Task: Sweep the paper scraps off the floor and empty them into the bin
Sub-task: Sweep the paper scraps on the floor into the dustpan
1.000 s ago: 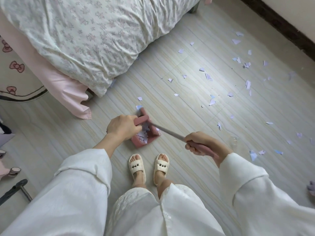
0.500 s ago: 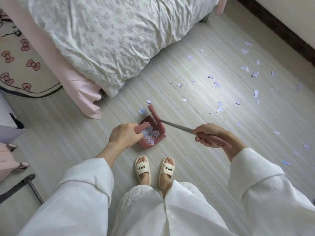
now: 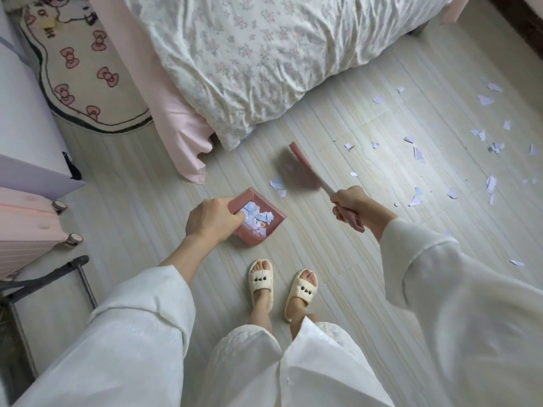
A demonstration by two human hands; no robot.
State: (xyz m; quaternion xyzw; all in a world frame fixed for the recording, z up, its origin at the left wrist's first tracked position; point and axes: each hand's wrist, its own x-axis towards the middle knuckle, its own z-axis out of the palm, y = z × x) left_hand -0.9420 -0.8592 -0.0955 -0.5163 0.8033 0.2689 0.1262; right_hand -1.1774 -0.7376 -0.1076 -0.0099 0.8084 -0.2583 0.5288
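Observation:
My left hand (image 3: 212, 220) grips the handle of a pink dustpan (image 3: 273, 223) that holds several pale paper scraps. The pan sits low over the wooden floor just ahead of my feet. My right hand (image 3: 351, 204) grips the handle of a pink broom (image 3: 302, 168), whose blurred head is off to the right of the pan, near two scraps (image 3: 277, 185). Many more paper scraps (image 3: 417, 154) lie scattered over the floor to the right. No bin is in view.
A bed with a floral quilt (image 3: 264, 54) and pink sheet (image 3: 182, 127) fills the top. A bow-patterned rug (image 3: 85, 71) lies at upper left. A pink suitcase (image 3: 26, 230) and a dark metal rack (image 3: 44, 283) stand at left. My slippered feet (image 3: 282, 286) are below the pan.
The broom head has lifted out of the dustpan and swung right toward the loose scraps. The dustpan has turned slightly, and my view has shifted left.

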